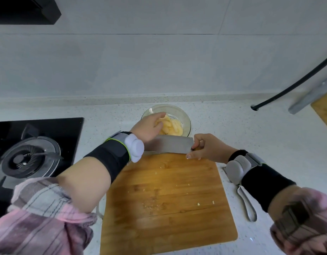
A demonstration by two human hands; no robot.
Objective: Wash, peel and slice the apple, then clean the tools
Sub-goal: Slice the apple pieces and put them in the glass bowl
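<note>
From the head camera, the left hand (149, 127) reaches over the near rim of a glass bowl (184, 118) with its fingers relaxed and spread above the pale apple slices (171, 127) heaped inside; whether the fingertips touch the fruit cannot be told. Just right of it, the right hand (206, 149) grips the handle end of a broad cleaver (172, 144), whose flat blade stretches leftward between the two hands, its far end hidden behind the left wrist. Below both hands lies a wooden cutting board (168, 199), dotted with small apple crumbs, on the speckled counter (260, 135). A metal peeler (248, 205) rests on the counter beside the board, under the right forearm, which covers its head. Left of the left arm sits a black gas hob (30, 153). Both wrists wear black bands carrying pale rounded devices.
</note>
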